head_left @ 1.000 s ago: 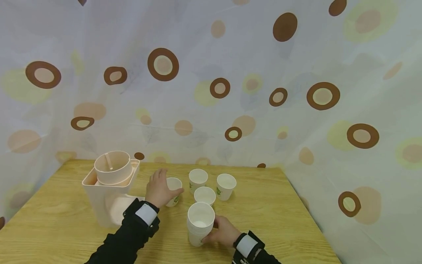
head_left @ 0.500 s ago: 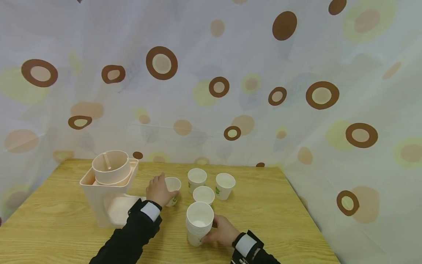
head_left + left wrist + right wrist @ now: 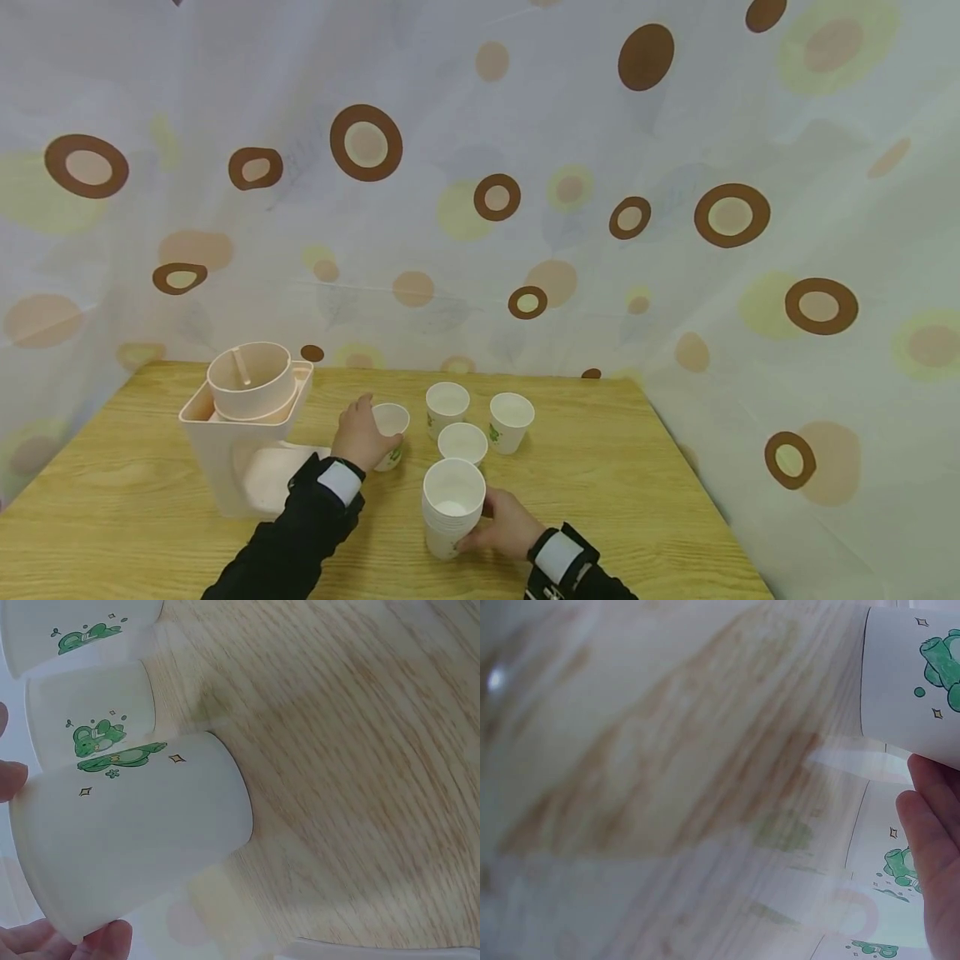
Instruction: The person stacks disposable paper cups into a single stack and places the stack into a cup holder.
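Note:
My left hand (image 3: 362, 433) pinches a white paper cup (image 3: 392, 419) near its rim, thumb on one side and fingers on the other. The left wrist view shows that cup (image 3: 135, 825) large, with a green cartoon print on its wall. My right hand (image 3: 510, 523) holds a stack of nested paper cups (image 3: 452, 508) from the right, close to the front of the table. Fingers (image 3: 934, 832) touch the printed wall of the stack (image 3: 911, 675) in the right wrist view. Just behind the stack stands another cup (image 3: 463, 443).
Two more paper cups, a middle one (image 3: 447, 406) and a right one (image 3: 512, 422), stand farther back on the wooden table (image 3: 600, 500). At left is a pale holder (image 3: 232, 450) with a round container (image 3: 252, 387) in its top. A patterned curtain (image 3: 450, 250) hangs behind.
My left thumb and fingers have closed in on the rim of the single cup. The right hand and the stack stay where they were; the view has shifted slightly.

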Tool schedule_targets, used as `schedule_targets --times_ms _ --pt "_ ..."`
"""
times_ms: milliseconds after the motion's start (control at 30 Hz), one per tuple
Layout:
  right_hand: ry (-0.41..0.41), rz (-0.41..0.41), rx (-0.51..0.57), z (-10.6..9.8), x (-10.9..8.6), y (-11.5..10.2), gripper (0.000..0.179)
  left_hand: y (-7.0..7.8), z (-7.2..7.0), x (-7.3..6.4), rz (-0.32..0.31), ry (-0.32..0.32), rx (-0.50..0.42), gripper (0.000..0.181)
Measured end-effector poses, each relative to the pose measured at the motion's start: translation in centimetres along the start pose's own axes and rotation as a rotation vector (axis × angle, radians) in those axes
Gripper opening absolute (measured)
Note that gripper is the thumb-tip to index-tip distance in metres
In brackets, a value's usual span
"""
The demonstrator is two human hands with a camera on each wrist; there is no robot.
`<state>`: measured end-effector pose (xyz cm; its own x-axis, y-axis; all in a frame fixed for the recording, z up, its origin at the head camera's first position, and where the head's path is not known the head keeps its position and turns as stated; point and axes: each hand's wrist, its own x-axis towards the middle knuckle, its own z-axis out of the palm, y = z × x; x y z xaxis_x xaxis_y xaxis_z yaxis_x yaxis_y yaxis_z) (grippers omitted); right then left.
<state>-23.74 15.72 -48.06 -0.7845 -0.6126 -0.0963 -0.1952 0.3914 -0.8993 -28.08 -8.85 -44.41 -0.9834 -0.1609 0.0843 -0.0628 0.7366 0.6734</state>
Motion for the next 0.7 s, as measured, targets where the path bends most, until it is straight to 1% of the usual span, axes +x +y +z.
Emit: schedule_targets --times_ms 133,233,333,533,700 --pt "0.0 0.004 -0.004 0.0 0.0 -0.1 0.064 -0.3 0.0 0.0 -0.001 -0.002 -0.03 0.083" --pt "-0.001 -0.001 -0.012 0.0 0.0 -0.3 0.063 -0.6 -0.3 -0.2 -0.007 -0.015 -0.057 0.084" --pt "0.004 -0.008 -0.014 0.0 -0.1 -0.4 0.062 -1.0 -0.6 -0.5 0.0 -0.024 -0.066 0.084" --pt "0.012 -0.003 -0.008 0.0 -0.2 -0.6 0.062 -1.5 -1.6 -1.5 0.038 -0.041 -0.064 0.083" --pt "0.007 0.003 -0.006 0.0 -0.2 -0.8 0.062 -1.0 -2.6 -2.9 0.063 -0.063 -0.068 0.082"
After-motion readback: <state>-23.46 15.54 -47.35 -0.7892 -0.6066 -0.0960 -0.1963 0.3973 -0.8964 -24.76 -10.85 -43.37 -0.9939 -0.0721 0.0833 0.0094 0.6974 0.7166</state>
